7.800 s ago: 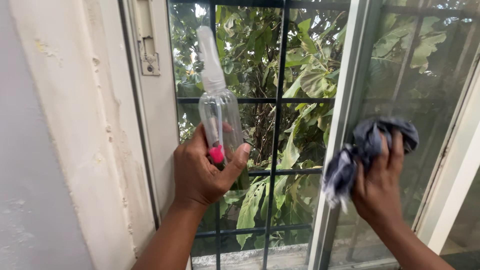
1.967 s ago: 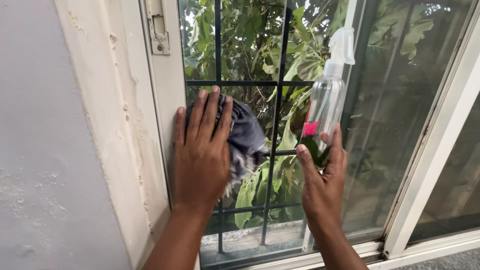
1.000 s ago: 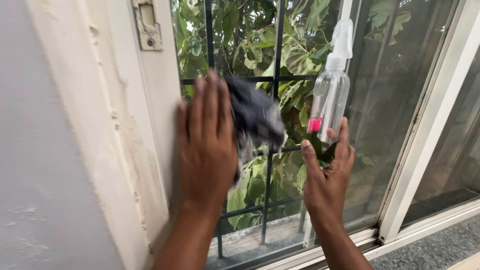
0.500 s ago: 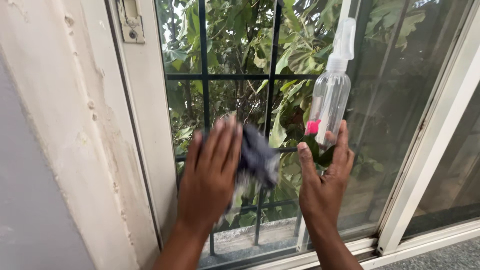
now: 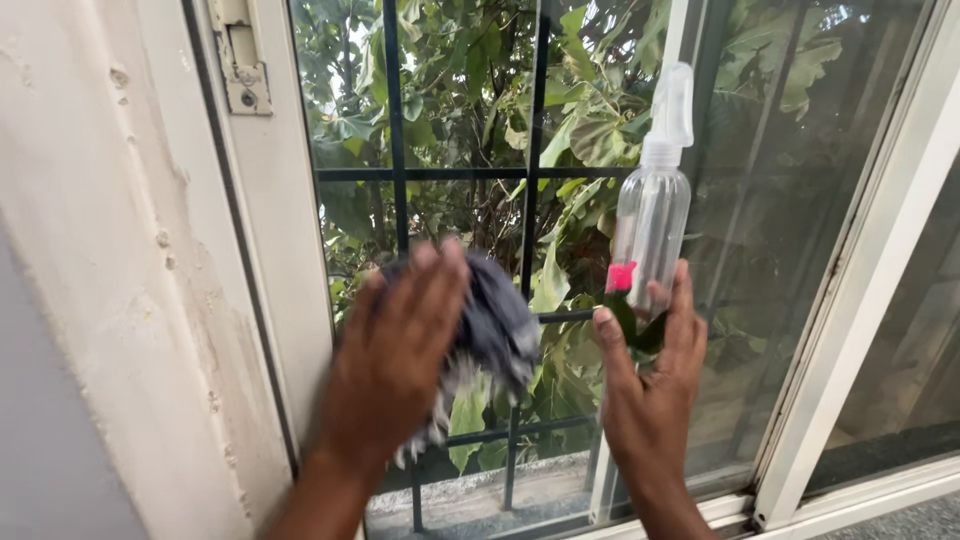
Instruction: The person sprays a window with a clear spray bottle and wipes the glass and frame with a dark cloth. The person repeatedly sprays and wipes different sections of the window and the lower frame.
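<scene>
From the head camera, the spray bottle (image 5: 652, 225) stands upright, its long axis nearly vertical and leaning slightly right at the top. The white nozzle is uppermost and the base is down in the palm. It is clear, with a pink patch low on its side, and sits in front of the window glass (image 5: 790, 200), just right of the dark grille (image 5: 392, 130). The right hand (image 5: 648, 395) rises from the lower edge, back to the camera, forearm close to vertical. Its thumb lies on the left of the bottle's base and its fingers on the right, clamped round it.

The left hand (image 5: 392, 355) is blurred. It lies flat, back to the camera, fingers stretched up and slightly apart, pressing a dark grey cloth (image 5: 492, 322) against the glass. The cloth bulges out right of the fingers, and pale frayed threads hang below the palm. The forearm slants in from lower left. A pale frame (image 5: 275, 230) with a metal latch plate (image 5: 243, 75) stands left of the hand. Green leaves (image 5: 600, 140) show behind the grille.
</scene>
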